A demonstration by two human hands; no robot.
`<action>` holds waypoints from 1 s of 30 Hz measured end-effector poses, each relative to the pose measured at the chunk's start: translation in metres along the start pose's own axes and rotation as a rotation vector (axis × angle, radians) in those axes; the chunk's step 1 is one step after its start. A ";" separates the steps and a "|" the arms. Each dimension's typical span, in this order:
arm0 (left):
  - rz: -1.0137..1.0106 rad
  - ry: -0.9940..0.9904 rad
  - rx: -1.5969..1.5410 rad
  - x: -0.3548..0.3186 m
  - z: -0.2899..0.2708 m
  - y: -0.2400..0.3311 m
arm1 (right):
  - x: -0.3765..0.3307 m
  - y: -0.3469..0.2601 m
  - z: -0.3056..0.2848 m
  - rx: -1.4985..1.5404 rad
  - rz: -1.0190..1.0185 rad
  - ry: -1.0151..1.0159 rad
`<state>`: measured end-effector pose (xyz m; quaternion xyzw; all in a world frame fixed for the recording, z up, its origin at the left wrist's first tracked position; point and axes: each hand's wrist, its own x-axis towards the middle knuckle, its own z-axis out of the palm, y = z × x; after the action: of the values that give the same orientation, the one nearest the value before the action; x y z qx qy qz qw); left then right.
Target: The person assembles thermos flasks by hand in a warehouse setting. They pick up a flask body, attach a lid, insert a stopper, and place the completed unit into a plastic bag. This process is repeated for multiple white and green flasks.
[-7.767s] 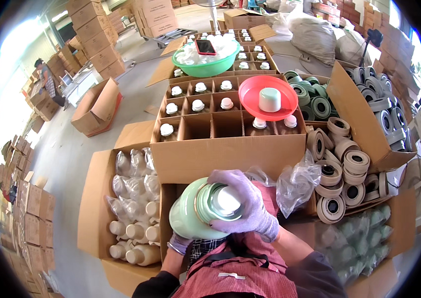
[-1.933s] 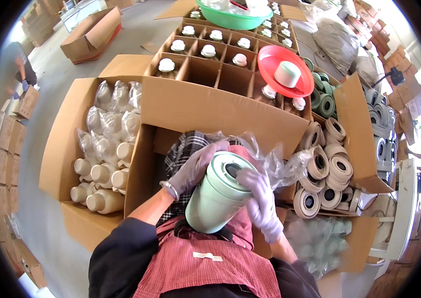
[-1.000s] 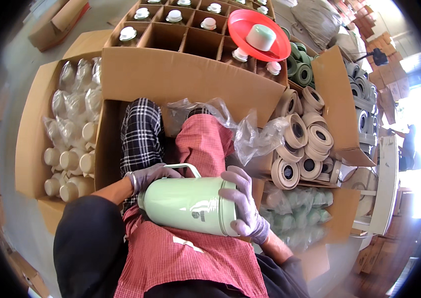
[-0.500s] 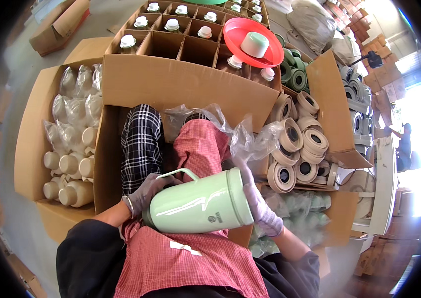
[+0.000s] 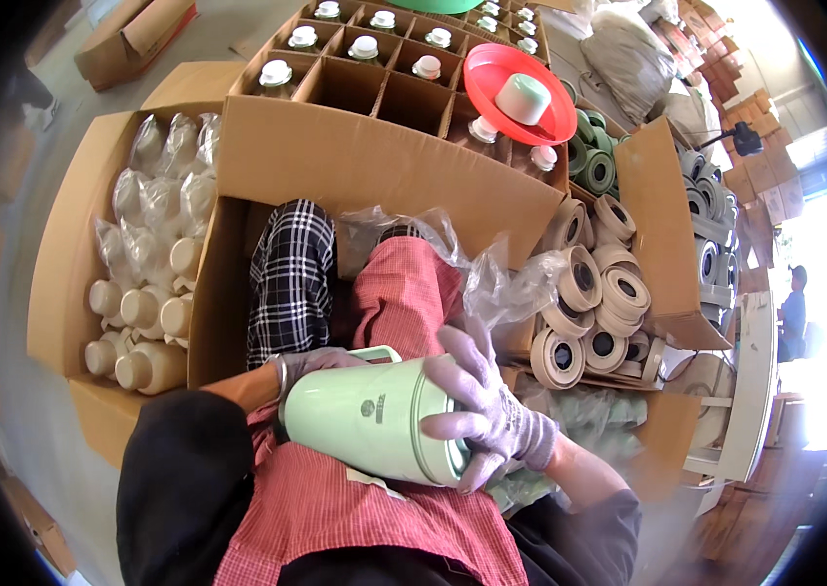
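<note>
A glossy mint-green jug (image 5: pixel 345 418) with a side handle (image 5: pixel 374 354) lies on its side across my lap, its wide rim end to the right. My gloved left hand (image 5: pixel 314 365) grips it at the left, on the handle side; some of those fingers are hidden behind the body. At the rim end my gloved right hand (image 5: pixel 487 410) is open, with fingers spread across the end and touching or very near the rim. Whether the mouth holds anything is hidden by that hand. Clear plastic film (image 5: pixel 501 288) lies crumpled beyond my knees.
Ahead, a divided carton (image 5: pixel 365 156) holds white-capped bottles; a red dish (image 5: pixel 558 112) with a pale-green cup (image 5: pixel 523 99) rests on it. Left stands a carton (image 5: pixel 62 283) of bagged cream jugs. Right, a carton (image 5: pixel 658 205) holds beige ring-shaped parts (image 5: pixel 579 278). A person (image 5: pixel 792 313) stands far right.
The jug has rolled, so its printed mark and handle sit differently, and its rim end has tilted lower. My right hand went from flat against the rim to fingers spread over the end.
</note>
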<state>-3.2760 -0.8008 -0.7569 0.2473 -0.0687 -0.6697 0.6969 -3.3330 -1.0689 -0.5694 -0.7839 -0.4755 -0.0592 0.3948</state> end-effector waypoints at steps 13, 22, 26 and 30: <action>-0.025 0.481 -0.280 -0.001 0.033 0.004 | -0.002 0.000 -0.006 0.168 0.613 0.049; -0.057 0.220 -0.240 0.005 0.008 0.000 | 0.029 -0.007 -0.012 -0.019 0.237 -0.093; 0.190 0.482 0.047 -0.006 0.036 0.011 | -0.009 0.001 -0.022 0.349 0.673 0.125; 0.484 0.737 0.404 -0.016 0.068 -0.003 | -0.001 0.003 -0.010 0.425 0.981 0.217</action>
<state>-3.3089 -0.8021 -0.6953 0.5753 -0.0017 -0.3297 0.7485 -3.3283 -1.0769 -0.5648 -0.8062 -0.0119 0.1489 0.5724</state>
